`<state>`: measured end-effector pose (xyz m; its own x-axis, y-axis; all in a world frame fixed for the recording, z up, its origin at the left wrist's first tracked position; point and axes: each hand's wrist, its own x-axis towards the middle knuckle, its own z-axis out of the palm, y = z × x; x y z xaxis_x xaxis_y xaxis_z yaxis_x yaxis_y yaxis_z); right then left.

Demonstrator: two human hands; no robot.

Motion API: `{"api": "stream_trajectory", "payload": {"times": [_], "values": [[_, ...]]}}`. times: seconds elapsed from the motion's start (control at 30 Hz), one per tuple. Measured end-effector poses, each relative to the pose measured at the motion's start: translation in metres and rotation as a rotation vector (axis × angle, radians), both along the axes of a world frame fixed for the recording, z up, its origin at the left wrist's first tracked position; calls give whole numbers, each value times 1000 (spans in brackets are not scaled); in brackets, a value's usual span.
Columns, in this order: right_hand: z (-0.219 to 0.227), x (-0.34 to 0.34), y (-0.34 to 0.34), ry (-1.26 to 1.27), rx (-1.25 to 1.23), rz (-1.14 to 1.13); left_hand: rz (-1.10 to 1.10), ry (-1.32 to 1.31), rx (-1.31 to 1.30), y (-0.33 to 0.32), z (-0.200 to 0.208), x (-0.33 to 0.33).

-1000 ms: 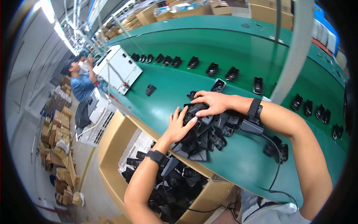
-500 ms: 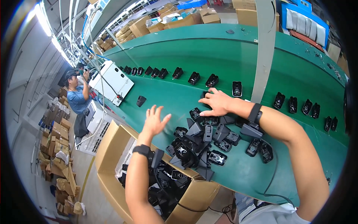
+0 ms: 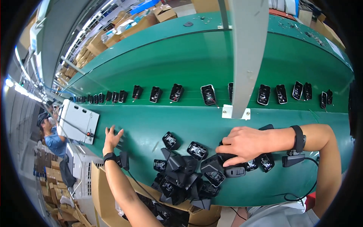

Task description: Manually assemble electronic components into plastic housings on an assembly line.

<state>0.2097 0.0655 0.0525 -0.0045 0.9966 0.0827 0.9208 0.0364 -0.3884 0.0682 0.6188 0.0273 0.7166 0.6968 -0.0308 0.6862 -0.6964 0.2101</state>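
Observation:
My left hand (image 3: 112, 140) is stretched over the green bench beside the white metal box, its fingers spread. A dark patch shows at its fingertips; I cannot tell whether it is a part or a shadow. My right hand (image 3: 244, 143) lies palm down at the right of a heap of black plastic housings (image 3: 176, 162), fingers curled over a black housing (image 3: 212, 163). Its fingertips are partly hidden. Some housings in the heap lie hollow side up, showing metal pieces inside. Both wrists wear black straps with small cabled devices.
More black housings (image 3: 176, 92) stand in a row along the green belt (image 3: 219, 70). A grey post (image 3: 247, 56) rises before it. The white metal box (image 3: 78, 120) stands at left. Below the bench edge sits an open cardboard box (image 3: 99, 189) of black parts. People are at far left.
The view has shifted. My left hand has moved left, toward the white box. My right hand has come back from the heap's far edge onto the housings at its right side.

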Motion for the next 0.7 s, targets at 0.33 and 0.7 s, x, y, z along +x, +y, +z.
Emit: {"api": "stream_trajectory", "payload": {"times": [0.33, 0.7], "values": [[-19, -4, -62, 156, 20, -78, 135, 14, 349, 39, -9, -11], [22, -48, -186, -58, 279, -556, -125, 80, 11, 65, -54, 40]]}}
